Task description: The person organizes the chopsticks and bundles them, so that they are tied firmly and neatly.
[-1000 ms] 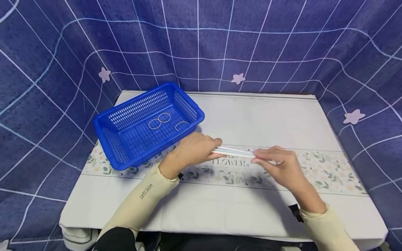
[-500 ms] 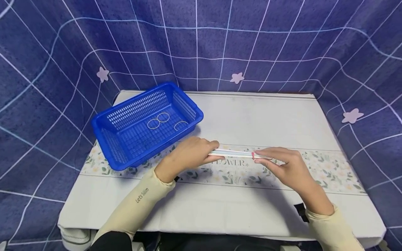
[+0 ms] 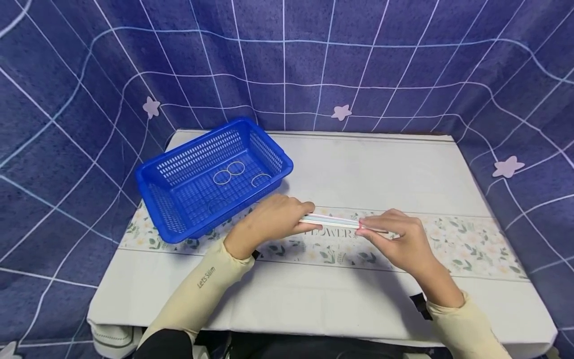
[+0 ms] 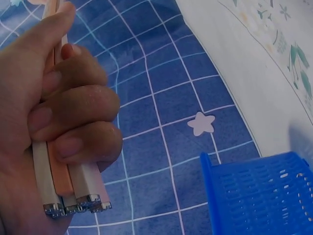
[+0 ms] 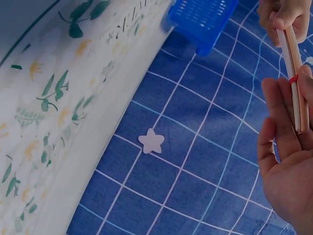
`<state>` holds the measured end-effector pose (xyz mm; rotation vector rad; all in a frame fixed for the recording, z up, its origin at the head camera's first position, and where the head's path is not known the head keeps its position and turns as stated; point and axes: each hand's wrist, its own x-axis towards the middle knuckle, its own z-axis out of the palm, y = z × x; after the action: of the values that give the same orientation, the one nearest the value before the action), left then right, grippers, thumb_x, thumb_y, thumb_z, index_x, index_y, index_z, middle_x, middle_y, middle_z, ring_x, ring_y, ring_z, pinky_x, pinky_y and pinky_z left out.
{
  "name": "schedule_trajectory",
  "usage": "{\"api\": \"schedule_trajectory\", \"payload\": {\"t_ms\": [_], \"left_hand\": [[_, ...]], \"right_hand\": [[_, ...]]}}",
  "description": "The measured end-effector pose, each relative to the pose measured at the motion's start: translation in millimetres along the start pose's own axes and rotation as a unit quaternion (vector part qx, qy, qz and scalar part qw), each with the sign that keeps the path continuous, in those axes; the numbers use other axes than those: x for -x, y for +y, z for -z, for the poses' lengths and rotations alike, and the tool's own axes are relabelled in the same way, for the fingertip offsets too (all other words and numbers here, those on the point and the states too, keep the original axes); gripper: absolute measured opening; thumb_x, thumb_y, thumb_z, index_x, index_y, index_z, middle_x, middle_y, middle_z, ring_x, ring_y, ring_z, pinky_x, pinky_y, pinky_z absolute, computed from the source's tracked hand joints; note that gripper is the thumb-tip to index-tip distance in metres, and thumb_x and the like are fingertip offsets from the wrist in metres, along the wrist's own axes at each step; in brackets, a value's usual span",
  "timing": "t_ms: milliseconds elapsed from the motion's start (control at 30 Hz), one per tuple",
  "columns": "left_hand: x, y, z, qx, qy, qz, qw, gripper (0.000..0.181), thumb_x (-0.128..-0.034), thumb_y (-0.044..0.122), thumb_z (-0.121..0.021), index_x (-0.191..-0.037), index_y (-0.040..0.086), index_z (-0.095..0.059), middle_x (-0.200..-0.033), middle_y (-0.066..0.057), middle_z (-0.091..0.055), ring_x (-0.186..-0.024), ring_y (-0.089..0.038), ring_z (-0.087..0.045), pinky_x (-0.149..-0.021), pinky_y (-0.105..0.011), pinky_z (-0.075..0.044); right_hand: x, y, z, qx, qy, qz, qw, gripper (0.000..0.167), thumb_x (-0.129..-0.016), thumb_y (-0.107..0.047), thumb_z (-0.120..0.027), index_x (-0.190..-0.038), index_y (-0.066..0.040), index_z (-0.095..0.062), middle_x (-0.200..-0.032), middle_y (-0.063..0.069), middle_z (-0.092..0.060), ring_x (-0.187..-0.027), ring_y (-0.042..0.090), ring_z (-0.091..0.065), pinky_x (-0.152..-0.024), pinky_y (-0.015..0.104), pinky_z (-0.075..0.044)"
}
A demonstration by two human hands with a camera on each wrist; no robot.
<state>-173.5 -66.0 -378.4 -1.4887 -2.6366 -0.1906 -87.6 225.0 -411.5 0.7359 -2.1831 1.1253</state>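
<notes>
Two-handed handling of a bundle of slim sticks, probably chopsticks, held nearly level above the tabletop, in front of and to the right of a blue plastic basket. The left hand is closed about one end: the left wrist view shows its fingers curled round white and orange shafts, whose silvery patterned ends project below the little finger. The right hand is partly open and pinches the bundle near its other end, with thumb and fingers on opposite sides; the plain tips extend past the pinch, over the fingers. A red band encircles the shafts at the right fingertips. In the basket, two pale loops touch each other, and a further band lies near the right-hand wall; whether the touching loops are one twisted band or two cannot be told.

The step in hand appears to be the working of the red band at the tip end, though fitting and removal cannot be distinguished here. The next move would call for a firm left-hand hold, with the right fingers controlling the band's tension so that the shafts remain aligned.
</notes>
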Motion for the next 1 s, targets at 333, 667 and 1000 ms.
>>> {"api": "schedule_trajectory", "payload": {"t_ms": [333, 667, 1000], "left_hand": [[-11.1, 2.3, 4.3, 0.000, -0.038, -0.008, 0.9992, 0.042, -0.1041, 0.056, -0.058, -0.087, 0.018, -0.058, -0.066, 0.008, -0.047, -0.054, -0.009, -0.042, -0.050, -0.029, -0.037], [-17.6, 12.5, 0.5, 0.006, -0.044, -0.031, 0.9985, 0.039, -0.1062, 0.052, -0.057, -0.091, 0.018, -0.062, -0.069, 0.006, -0.057, -0.058, -0.012, -0.052, -0.055, -0.034, -0.048], [-11.4, 18.1, 0.5, -0.012, -0.007, -0.037, 0.9992, 0.038, -0.1059, 0.051, -0.058, -0.088, 0.018, -0.061, -0.065, 0.008, -0.049, -0.053, -0.010, -0.045, -0.049, -0.033, -0.043]], "right_hand": [[6.6, 5, 0, 0.010, -0.001, -0.006, 0.9999, 0.036, -0.063, 0.007, -0.094, -0.095, -0.004, -0.085, -0.085, 0.014, -0.082, -0.069, 0.014, -0.069, -0.066, 0.016, -0.048], [-0.1, -4, -9, 0.013, -0.008, 0.031, 0.9994, 0.036, -0.089, -0.040, -0.082, -0.093, -0.004, -0.085, -0.086, 0.012, -0.082, -0.064, 0.013, -0.069, -0.071, 0.022, -0.046], [-0.5, -12, 3, 0.016, -0.062, -0.028, 0.9976, 0.036, -0.073, -0.021, -0.096, -0.106, -0.013, -0.085, -0.096, 0.005, -0.084, -0.078, 0.008, -0.063, -0.073, 0.016, -0.046]]}}
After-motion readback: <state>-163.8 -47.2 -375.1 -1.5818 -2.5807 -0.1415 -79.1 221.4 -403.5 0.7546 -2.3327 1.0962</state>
